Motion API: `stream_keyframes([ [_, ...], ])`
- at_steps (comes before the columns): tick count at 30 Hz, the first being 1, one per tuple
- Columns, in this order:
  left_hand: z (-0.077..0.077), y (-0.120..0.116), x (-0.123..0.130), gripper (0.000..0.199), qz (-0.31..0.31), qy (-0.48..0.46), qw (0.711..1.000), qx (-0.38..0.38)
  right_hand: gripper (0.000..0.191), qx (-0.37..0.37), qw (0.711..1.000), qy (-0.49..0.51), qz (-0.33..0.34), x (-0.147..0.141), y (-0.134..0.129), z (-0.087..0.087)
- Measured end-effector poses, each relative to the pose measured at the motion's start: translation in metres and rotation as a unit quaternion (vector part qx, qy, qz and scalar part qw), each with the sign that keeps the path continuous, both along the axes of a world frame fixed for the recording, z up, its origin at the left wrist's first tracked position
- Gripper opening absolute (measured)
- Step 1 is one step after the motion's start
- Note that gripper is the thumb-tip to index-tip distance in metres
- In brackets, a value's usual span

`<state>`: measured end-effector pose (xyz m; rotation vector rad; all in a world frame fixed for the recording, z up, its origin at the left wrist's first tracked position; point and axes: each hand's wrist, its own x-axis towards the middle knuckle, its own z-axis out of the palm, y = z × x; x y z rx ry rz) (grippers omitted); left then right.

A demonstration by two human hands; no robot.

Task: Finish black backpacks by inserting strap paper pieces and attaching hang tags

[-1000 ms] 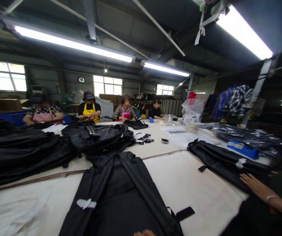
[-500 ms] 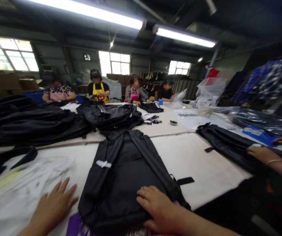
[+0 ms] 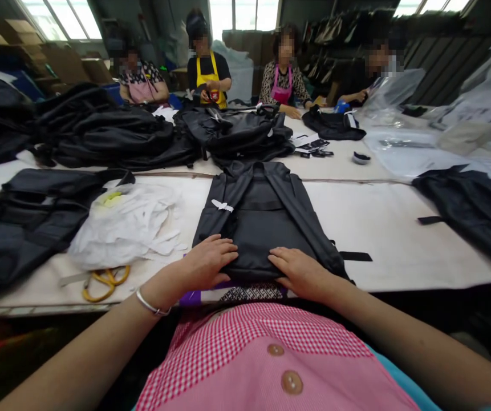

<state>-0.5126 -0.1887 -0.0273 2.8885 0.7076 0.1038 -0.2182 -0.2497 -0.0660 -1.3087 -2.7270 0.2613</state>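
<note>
A black backpack lies flat on the table before me, its shoulder straps facing up and its top end away from me. A white tag shows on its left strap. My left hand rests on the bag's lower left corner, fingers stretched out. Across from it, my right hand lies on the lower right part with its fingers extended. Neither hand grips anything. Under the bag's near edge, a purple and patterned piece sticks out; most of it is hidden.
To the left are white plastic bags, yellow-handled scissors and another black bag. A black bag lies to the right. Black bags are heaped across the table, where several people work. Clear plastic lies at the far right.
My view has tilted down. My left hand has moved from beside the backpack, near the white plastic, onto its lower left corner. My right hand still rests on the bag.
</note>
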Motion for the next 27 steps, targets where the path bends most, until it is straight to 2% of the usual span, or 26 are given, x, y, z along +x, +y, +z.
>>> stream_keyframes([
  [3, -0.011, 0.000, 0.007, 0.051, 0.004, 0.035, 0.999, 0.023, 0.041, 0.020, 0.999, -0.039, -0.003, -0.005, 0.000, 0.003],
  [6, -0.015, 0.002, 0.012, 0.046, 0.015, 0.047, 0.998, 0.039, 0.027, 0.026, 0.997, -0.069, -0.029, -0.007, 0.003, 0.016],
  [9, -0.013, 0.006, 0.015, 0.040, 0.068, 0.040, 0.995, 0.064, 0.017, 0.046, 0.994, -0.081, -0.064, -0.009, 0.011, 0.030],
  [11, -0.014, 0.009, 0.015, 0.036, 0.107, 0.032, 0.990, 0.087, 0.016, 0.075, 0.991, -0.087, -0.075, -0.011, 0.015, 0.034],
  [13, -0.019, 0.010, 0.014, 0.032, 0.118, 0.023, 0.986, 0.115, 0.019, 0.102, 0.988, -0.090, -0.076, -0.012, 0.016, 0.032],
  [18, -0.034, 0.007, 0.010, 0.029, 0.071, -0.040, 0.980, 0.179, 0.017, 0.111, 0.989, -0.059, -0.078, 0.002, 0.009, 0.015],
  [23, -0.040, 0.004, 0.008, 0.025, 0.036, -0.098, 0.971, 0.214, 0.045, 0.100, 0.989, -0.038, -0.107, 0.037, 0.002, 0.001],
  [27, -0.048, -0.001, 0.005, 0.029, 0.021, -0.108, 0.969, 0.223, 0.038, 0.147, 0.983, -0.029, -0.109, 0.047, 0.002, -0.012],
])
